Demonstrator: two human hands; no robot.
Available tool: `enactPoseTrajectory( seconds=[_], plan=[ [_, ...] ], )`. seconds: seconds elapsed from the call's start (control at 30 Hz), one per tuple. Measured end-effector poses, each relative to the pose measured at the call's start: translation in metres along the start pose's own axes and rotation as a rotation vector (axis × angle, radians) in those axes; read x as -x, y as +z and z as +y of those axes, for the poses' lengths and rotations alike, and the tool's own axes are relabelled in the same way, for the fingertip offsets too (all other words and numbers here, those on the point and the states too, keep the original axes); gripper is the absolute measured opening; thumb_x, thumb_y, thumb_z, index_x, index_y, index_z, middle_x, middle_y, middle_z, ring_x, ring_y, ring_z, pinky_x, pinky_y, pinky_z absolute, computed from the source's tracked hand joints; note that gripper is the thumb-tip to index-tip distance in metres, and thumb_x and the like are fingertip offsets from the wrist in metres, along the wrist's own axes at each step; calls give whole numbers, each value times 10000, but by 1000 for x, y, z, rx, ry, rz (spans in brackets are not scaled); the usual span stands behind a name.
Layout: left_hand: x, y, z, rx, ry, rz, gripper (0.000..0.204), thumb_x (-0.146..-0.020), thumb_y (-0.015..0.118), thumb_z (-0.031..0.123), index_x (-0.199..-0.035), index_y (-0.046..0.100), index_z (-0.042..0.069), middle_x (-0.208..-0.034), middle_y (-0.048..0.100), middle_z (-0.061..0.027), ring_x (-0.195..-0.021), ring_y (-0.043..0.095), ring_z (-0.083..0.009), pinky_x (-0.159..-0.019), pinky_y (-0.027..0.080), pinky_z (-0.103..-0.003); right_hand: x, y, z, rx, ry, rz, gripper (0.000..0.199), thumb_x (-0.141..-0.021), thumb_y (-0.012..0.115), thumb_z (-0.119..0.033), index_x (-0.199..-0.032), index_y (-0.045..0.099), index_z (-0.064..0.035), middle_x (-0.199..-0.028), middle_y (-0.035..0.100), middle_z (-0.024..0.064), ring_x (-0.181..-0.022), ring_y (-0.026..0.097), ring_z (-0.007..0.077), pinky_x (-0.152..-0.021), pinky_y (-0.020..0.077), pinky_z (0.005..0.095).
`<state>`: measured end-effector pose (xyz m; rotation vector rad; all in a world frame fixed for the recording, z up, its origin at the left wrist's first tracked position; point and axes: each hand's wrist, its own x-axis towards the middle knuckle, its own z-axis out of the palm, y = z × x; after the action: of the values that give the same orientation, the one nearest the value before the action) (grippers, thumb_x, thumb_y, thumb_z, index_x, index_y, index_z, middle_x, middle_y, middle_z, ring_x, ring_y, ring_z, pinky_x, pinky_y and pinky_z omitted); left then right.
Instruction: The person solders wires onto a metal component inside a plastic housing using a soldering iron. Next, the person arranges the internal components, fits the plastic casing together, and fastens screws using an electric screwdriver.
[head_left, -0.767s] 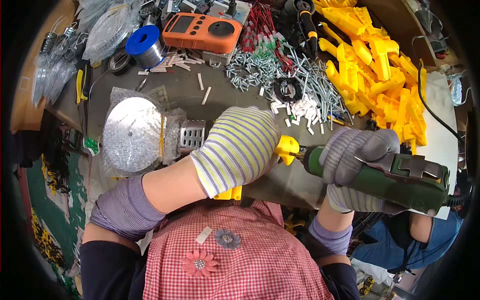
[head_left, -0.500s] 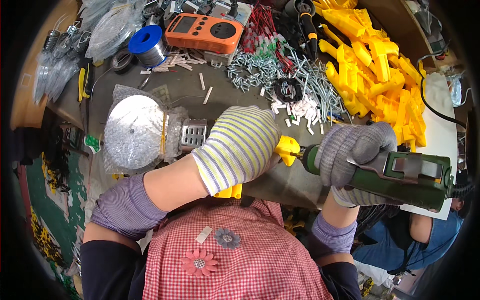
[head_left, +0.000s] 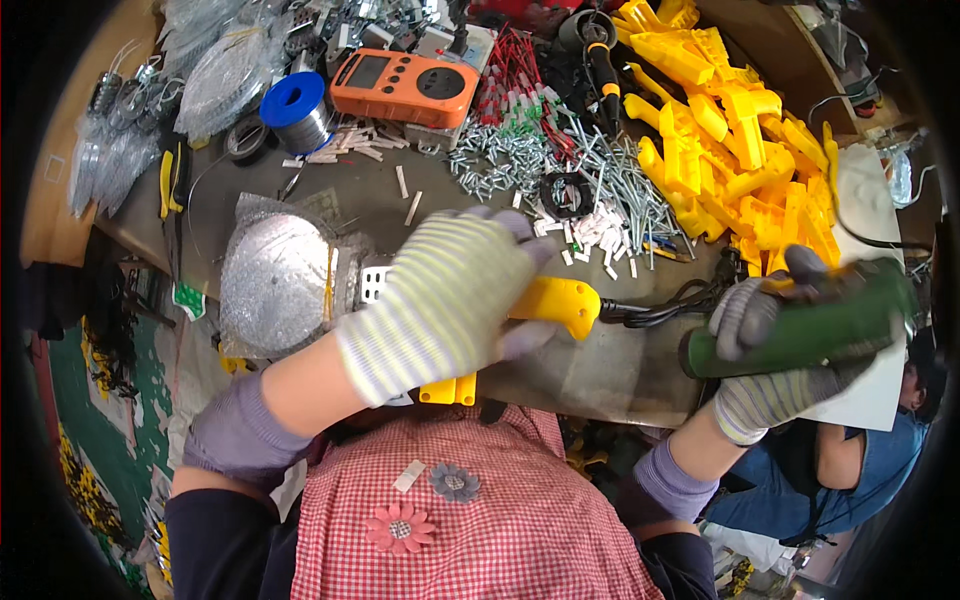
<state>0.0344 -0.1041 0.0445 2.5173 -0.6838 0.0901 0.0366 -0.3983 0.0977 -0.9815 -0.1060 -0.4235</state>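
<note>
My left hand [head_left: 440, 290], in a striped glove, lies over a yellow plastic handle [head_left: 560, 303], thumb on the near side and fingertips on the far side, slightly blurred. Left of the hand, a perforated metal neck [head_left: 374, 284] joins the handle to a round disc [head_left: 275, 275] in bubble wrap. A black cord [head_left: 660, 310] leads off the handle's right end. My right hand [head_left: 775, 345], gloved too, grips a green electric screwdriver [head_left: 810, 325], blurred by motion and apart from the handle. The screwdriver's tip cannot be made out.
Yellow shells [head_left: 740, 130] pile up at back right. Loose screws [head_left: 510, 155] and white sleeves [head_left: 600, 232] lie before an orange meter [head_left: 405, 88]. A blue solder spool [head_left: 296, 108] and yellow-handled pliers [head_left: 172, 180] are at left. Another person [head_left: 840, 470] sits at right.
The screwdriver has come away from the yellow handle, moving right with my right hand and swinging its angle. My left hand has shifted slightly left and loosened, showing more handle and the cord.
</note>
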Motion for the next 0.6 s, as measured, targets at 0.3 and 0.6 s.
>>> enactPoseTrajectory(
  seconds=[0.3,0.6],
  plan=[
    [51,-30,-17,-78,53,-193,1257,-505,841,621,-1506,361,31,-1311,485,-265,-1211,491,-465,-1073,336,-583,-13,-80,14,1854,-182,90,645,-942,649,-426,-1401,489,-2,-1213,648,276,-1075,636,423,-901,518,411],
    [56,-23,-22,-19,55,-129,1283,-489,839,634,-1514,348,38,-1251,503,-240,-1117,516,-424,-977,403,-547,-6,-40,17,2116,-229,-80,514,-827,764,-308,-1245,646,-32,-1080,684,181,-1014,632,375,-903,494,456]
  ],
)
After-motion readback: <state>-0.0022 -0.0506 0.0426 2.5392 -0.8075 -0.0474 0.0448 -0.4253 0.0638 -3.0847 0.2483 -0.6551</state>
